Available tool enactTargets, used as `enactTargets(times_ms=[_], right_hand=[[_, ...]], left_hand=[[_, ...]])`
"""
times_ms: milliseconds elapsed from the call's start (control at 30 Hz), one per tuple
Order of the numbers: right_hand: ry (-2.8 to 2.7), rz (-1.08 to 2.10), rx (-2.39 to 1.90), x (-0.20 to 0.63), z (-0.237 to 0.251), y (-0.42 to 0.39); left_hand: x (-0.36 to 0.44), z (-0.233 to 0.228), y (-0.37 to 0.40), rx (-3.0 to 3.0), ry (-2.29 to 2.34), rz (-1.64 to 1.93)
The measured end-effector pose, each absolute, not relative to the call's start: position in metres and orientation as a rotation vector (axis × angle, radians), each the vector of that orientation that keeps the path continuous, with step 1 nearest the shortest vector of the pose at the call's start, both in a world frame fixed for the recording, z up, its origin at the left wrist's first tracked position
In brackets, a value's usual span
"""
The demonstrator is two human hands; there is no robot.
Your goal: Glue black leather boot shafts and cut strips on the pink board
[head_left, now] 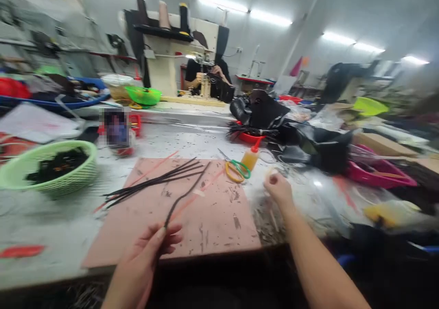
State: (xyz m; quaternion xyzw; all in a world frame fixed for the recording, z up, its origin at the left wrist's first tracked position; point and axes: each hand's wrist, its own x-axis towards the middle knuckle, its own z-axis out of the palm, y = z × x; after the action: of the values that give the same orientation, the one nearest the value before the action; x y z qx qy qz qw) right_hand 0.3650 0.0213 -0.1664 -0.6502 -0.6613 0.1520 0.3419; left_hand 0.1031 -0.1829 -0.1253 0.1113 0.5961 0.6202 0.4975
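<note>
A thin black strip (pixel 185 194) rises from the pinched fingers (pixel 164 236) of the left hand (pixel 146 258), arching up over the pink board (pixel 219 222). Beyond those fingers lies a fan of more black strips (pixel 154 183). The right hand (pixel 278 188) reaches forward, fingers curled; what they grip is blurred. Just past them sit scissors (pixel 236 168) and 1 glue bottle (pixel 251 157).

The pink mat's (pixel 219 226) near right corner lies bare; black strips (pixel 154 181) cross its far left, scissors (pixel 236 169) and glue bottle (pixel 250 158) crowd its far edge, green basket (pixel 51 181) blocks the worktop's left edge
</note>
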Motion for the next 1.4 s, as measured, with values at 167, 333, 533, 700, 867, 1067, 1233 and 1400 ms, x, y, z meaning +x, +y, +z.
enactTargets(times_ms=[167,333,533,700,867,1067,1233,1400], right_hand=[[-1.646,0.726,-0.957,0.292,-0.168,-0.062],[-1.644,0.85,-0.534,0.239,-0.167,-0.122],[-1.718,0.705,-0.452,0.225,-0.167,-0.132],[-1.79,0.574,-0.379,0.23,-0.165,-0.128],[-2.046,0.507,-0.419,0.244,-0.151,-0.117],[-1.85,1.33,-0.77,0.253,-0.139,-0.115],[-1.243,1.933,-0.853,0.244,-0.146,-0.128],[-0.963,2.084,-0.827,0.234,-0.149,-0.136]], left_hand=[[0.124,-0.129,-0.188,0.233,1.327,1.57],[0.141,-0.135,-0.194,0.286,1.155,1.539],[0.143,-0.14,-0.201,0.294,1.16,1.513],[0.14,-0.142,-0.201,0.274,1.18,1.578],[0.138,-0.139,-0.203,0.308,1.156,1.575],[0.14,-0.134,-0.201,0.272,1.107,1.572],[0.141,-0.131,-0.2,0.241,1.102,1.582],[0.139,-0.135,-0.202,0.275,1.116,1.601]])
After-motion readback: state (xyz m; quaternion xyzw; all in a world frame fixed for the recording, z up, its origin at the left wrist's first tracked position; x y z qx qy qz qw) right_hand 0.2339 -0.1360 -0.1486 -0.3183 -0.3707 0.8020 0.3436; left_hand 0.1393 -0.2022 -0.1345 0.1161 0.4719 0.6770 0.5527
